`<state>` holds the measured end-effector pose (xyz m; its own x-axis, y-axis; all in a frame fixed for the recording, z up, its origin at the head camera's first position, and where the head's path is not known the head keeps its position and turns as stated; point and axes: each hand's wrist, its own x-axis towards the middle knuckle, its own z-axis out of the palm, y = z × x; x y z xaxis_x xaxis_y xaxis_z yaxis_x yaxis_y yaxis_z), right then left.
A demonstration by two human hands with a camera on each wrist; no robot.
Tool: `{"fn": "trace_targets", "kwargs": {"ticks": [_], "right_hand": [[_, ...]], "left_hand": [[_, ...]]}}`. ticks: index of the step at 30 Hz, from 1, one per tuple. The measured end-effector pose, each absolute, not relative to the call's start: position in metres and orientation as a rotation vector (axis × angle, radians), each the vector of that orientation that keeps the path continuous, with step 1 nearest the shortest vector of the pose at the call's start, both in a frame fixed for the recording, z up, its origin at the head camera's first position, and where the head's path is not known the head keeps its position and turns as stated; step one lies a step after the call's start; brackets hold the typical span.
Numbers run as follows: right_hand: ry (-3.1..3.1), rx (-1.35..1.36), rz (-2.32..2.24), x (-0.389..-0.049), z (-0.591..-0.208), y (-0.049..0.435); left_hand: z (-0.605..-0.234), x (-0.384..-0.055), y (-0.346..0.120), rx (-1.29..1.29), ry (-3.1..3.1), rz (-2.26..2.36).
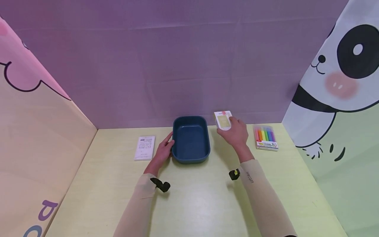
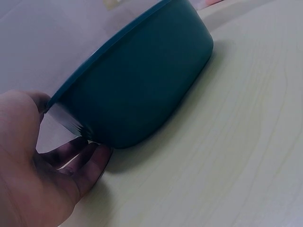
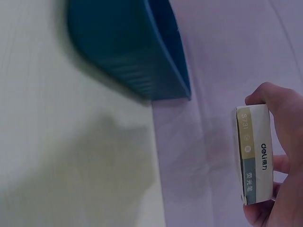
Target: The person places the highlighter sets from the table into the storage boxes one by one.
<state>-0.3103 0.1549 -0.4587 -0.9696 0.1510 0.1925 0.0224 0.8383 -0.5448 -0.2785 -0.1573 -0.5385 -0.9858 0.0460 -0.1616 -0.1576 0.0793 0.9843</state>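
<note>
A dark blue rectangular plastic bin [image 1: 191, 158] with rounded corners stands at the table's back edge. My left hand [image 1: 164, 150] holds its left side; in the left wrist view the thumb is at the rim and the fingers lie against the lower wall of the bin [image 2: 128, 85]. Right of the bin, my right hand [image 1: 237, 133] grips a small white box [image 1: 222, 120] above the table, with a yellowish panel on its face. The right wrist view shows "deli" and "S731" on the end of this box [image 3: 258, 156], pinched between thumb and fingers.
A clear pack of coloured highlighters [image 1: 265, 138] lies on the table [image 1: 204, 204] at the right. On the left lies a flat white packet [image 1: 144, 148] with a barcode. A purple cloth [image 1: 189, 65] hangs behind the table, with printed panels on both sides.
</note>
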Motion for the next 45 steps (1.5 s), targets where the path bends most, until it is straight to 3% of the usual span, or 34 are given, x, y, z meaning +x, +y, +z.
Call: {"fn": "trace_targets", "kwargs": {"ticks": [20, 45], "right_hand": [[-2.717, -0.044, 0.816, -0.296, -0.421, 0.115], [-2.817, 0.003, 0.858, -0.288, -0.421, 0.069]], "left_hand": [[-0.538, -0.278, -0.156, -0.129, 2.160, 2.059], [-0.537, -0.277, -0.158, -0.118, 2.098, 2.075]]}}
